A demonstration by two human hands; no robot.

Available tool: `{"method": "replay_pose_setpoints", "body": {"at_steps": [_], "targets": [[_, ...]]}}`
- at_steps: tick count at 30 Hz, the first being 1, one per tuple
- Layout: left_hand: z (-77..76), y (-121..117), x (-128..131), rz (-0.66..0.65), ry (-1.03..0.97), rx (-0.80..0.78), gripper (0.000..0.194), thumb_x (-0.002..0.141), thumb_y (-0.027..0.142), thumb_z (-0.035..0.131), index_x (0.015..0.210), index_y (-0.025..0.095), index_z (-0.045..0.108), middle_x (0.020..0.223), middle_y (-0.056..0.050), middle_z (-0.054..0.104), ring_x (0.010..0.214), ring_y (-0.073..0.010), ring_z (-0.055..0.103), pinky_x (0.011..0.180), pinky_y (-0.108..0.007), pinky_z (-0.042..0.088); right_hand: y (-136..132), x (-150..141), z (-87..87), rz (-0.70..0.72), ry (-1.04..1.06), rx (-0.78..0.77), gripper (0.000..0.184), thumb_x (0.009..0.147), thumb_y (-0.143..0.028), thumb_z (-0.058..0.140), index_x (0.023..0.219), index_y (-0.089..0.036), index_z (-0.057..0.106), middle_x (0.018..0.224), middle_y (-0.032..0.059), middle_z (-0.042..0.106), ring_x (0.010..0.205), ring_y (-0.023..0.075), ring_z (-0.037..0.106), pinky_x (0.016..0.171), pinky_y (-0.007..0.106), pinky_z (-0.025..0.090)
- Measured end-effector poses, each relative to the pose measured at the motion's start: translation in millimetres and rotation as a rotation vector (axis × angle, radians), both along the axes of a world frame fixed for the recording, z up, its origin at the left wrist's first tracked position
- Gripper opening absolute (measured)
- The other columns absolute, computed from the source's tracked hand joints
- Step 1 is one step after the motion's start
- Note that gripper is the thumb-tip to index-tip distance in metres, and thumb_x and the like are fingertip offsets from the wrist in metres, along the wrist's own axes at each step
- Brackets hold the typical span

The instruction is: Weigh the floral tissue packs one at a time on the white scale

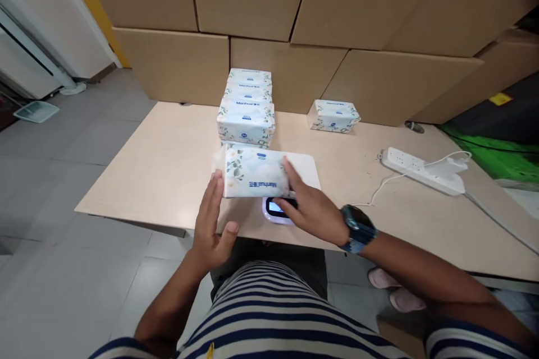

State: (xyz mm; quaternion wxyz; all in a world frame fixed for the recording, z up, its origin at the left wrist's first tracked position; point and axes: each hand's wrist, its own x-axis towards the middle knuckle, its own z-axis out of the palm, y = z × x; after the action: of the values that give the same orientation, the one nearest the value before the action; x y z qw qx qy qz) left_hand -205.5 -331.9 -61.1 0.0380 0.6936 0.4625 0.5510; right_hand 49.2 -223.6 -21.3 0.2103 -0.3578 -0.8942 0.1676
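Observation:
A white tissue pack with a leaf print (252, 178) lies on a small white scale (309, 171) near the table's front edge. My left hand (213, 223) is open, its fingers stretched out against the pack's left end. My right hand (309, 207) rests open at the pack's right end, fingers extended over the scale's lit display (275, 208). A dark watch sits on my right wrist. Behind the scale stands a row of several matching tissue packs (246, 106).
One more tissue pack (333, 115) lies at the back right of the beige table (168, 162). A white power strip (423, 170) with a plugged-in adapter and cables sits at the right. Large cardboard boxes (295, 28) wall off the far side.

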Motion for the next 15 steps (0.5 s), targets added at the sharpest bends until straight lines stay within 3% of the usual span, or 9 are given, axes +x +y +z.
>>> {"method": "replay_pose_setpoints", "body": {"at_steps": [2, 5, 8, 10, 15], "targets": [[-6.8, -1.6, -14.1, 0.070, 0.016, -0.105, 0.078, 0.113, 0.040, 0.056, 0.181, 0.033, 0.019, 0.190, -0.002, 0.026, 0.177, -0.0259, 0.027, 0.145, -0.046, 0.031, 12.5, -28.2, -0.8, 0.034, -0.175, 0.062, 0.075, 0.112, -0.037, 0.052, 0.179, -0.016, 0.025, 0.162, 0.0244, 0.065, 0.122, 0.0381, 0.081, 0.083, 0.047, 0.070], [-17.1, 1.6, -32.3, 0.140, -0.086, -0.268, 0.075, 0.113, 0.047, 0.056, 0.179, 0.042, 0.022, 0.189, -0.002, 0.029, 0.176, -0.0292, 0.029, 0.144, -0.053, 0.033, 29.8, -57.4, -2.9, 0.079, -0.356, 0.200, 0.062, 0.112, -0.029, 0.051, 0.170, -0.010, 0.044, 0.156, 0.0254, 0.070, 0.123, 0.0370, 0.080, 0.096, 0.049, 0.067], [-23.1, 6.4, -44.3, 0.131, -0.207, -0.453, 0.078, 0.110, 0.061, 0.055, 0.179, 0.037, 0.028, 0.188, -0.007, 0.030, 0.176, -0.0348, 0.028, 0.143, -0.062, 0.030, 39.0, -69.8, -4.6, 0.094, -0.476, 0.363, 0.058, 0.111, -0.021, 0.051, 0.169, -0.011, 0.048, 0.152, 0.0278, 0.071, 0.122, 0.0348, 0.080, 0.106, 0.050, 0.062], [-24.6, 8.7, -48.8, 0.096, -0.253, -0.560, 0.085, 0.108, 0.067, 0.055, 0.180, 0.031, 0.027, 0.189, -0.009, 0.027, 0.177, -0.0366, 0.025, 0.144, -0.065, 0.026, 40.7, -71.7, -3.8, 0.107, -0.564, 0.432, 0.060, 0.109, -0.012, 0.049, 0.168, -0.014, 0.050, 0.151, 0.0293, 0.071, 0.121, 0.0341, 0.080, 0.104, 0.049, 0.061], [-25.8, 14.5, -56.0, 0.020, -0.300, -0.678, 0.089, 0.106, 0.072, 0.054, 0.181, 0.033, 0.023, 0.191, -0.006, 0.023, 0.177, -0.0372, 0.025, 0.145, -0.065, 0.021, 38.3, -70.5, 4.4, 0.182, -0.740, 0.351, 0.078, 0.100, 0.005, 0.042, 0.175, -0.016, 0.039, 0.110, 0.0194, 0.081, 0.094, 0.0287, 0.080, 0.081, 0.041, 0.057]]}}
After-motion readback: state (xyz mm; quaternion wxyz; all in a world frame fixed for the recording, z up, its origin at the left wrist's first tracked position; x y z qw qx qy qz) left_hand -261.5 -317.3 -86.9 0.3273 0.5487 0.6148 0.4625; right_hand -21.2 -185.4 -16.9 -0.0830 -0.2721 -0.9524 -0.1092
